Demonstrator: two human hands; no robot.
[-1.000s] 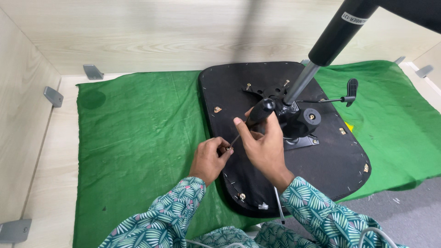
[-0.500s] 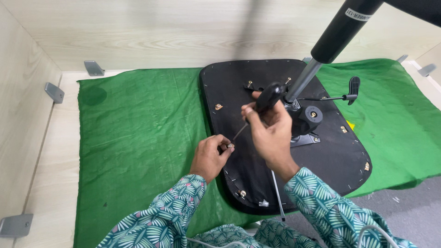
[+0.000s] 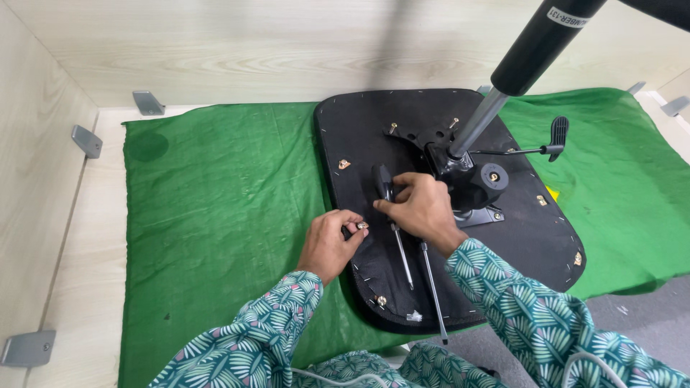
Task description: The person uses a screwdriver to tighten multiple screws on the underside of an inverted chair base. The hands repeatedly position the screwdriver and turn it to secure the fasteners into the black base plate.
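R hand (image 3: 424, 208) grips screwdriver (image 3: 392, 215), L hand (image 3: 330, 241) pinches screw (image 3: 363, 225).

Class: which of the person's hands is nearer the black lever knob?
Right. The right hand lies left of the lever knob; the left hand is farther left.

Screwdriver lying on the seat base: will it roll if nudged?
The screwdriver probably rolls little: its thin shaft lies flat on the black seat base, and the right hand rests on the handle. The long rigid shaft looks stiff, not floppy. The handle end likely outweighs the tip, so it would pivot if pushed.
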